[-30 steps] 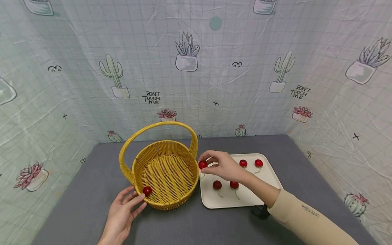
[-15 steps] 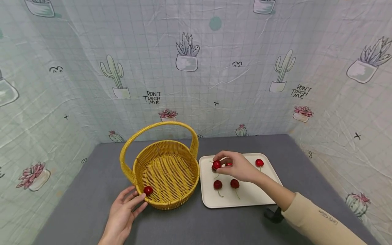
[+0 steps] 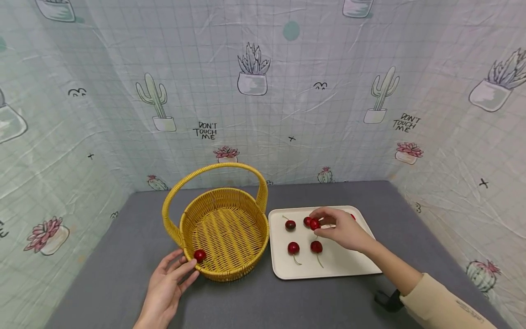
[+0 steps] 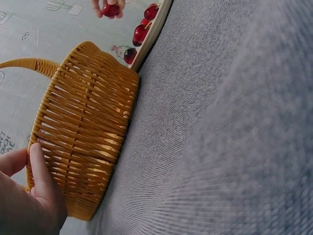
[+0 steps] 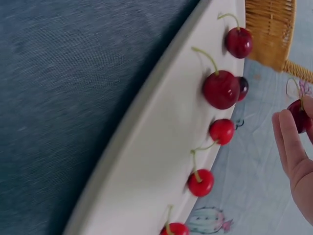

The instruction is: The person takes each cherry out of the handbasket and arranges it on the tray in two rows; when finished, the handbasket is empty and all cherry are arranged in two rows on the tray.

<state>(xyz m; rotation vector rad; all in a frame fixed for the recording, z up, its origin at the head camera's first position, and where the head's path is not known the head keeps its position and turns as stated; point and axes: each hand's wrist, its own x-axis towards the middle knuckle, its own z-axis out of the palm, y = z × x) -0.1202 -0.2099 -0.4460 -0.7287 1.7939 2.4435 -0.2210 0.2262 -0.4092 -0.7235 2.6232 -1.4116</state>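
Note:
My left hand (image 3: pixel 164 285) holds the rim of a yellow wicker basket (image 3: pixel 228 270) at its near left side; in the left wrist view, its fingers (image 4: pixel 41 171) meet the rim and outer wall. One dark red cherry (image 3: pixel 200 255) lies inside the basket, close to that hand. Above the white tray (image 3: pixel 283 269), my right hand (image 3: pixel 343 228) pinches a red cherry (image 3: pixel 314 224) between thumb and fingertips, stem hanging. Several stemmed cherries lie on the tray, among them a dark one (image 3: pixel 290 225) at the left and one (image 3: pixel 316 246) in front. The hand partly covers another cherry (image 3: pixel 353 216).
The basket's tall arched handle (image 3: pixel 213 165) stands upright over it. The tray sits just right of the basket on the grey tabletop (image 3: pixel 246 306). A cactus-print curtain (image 3: pixel 271 114) encloses the back and sides.
My right hand has moved right across the tray, from beside the basket, still pinching its cherry. The dark cherry at the tray's left has come into view. My left hand stays at the basket.

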